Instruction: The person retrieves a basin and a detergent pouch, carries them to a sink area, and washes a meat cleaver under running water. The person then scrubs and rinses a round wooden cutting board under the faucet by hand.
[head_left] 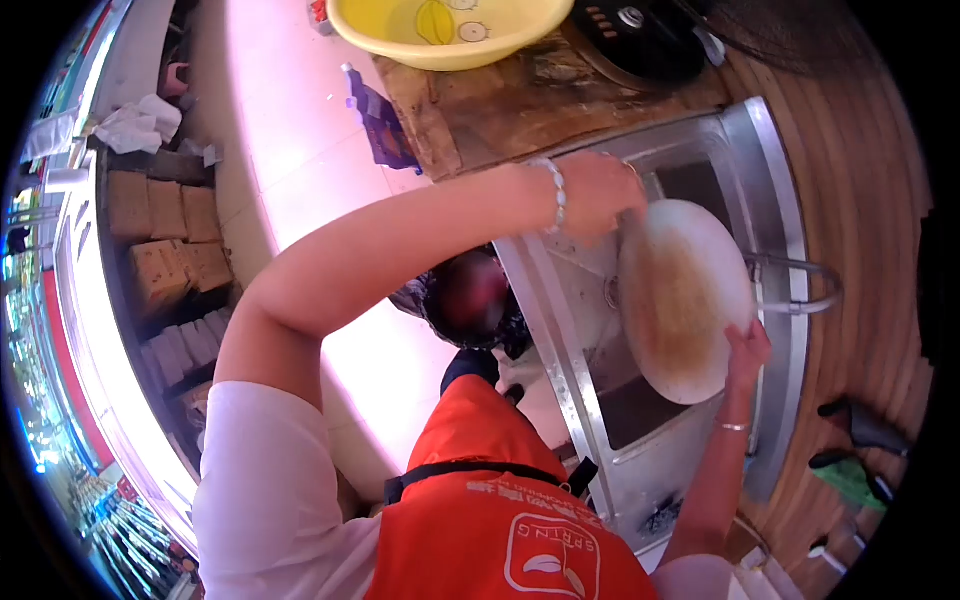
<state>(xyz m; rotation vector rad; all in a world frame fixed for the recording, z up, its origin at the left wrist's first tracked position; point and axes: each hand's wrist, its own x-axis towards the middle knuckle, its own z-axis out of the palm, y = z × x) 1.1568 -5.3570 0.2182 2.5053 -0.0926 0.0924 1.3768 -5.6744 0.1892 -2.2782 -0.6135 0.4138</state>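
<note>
A round white board or plate with a brown stain across its middle is held tilted over the metal sink. My right hand grips its lower right edge, fingertips on the stained face. At the upper left edge is my left hand, its fingers curled together; what they hold, if anything, is hidden. A beaded bracelet circles the left wrist. Just right of the board, the curved faucet reaches over the sink's rim.
A yellow basin and a black round appliance sit on the worn wooden surface. A black-lined bin stands left of the sink. Dark and green-handled items lie at right. Cardboard boxes fill shelves at left.
</note>
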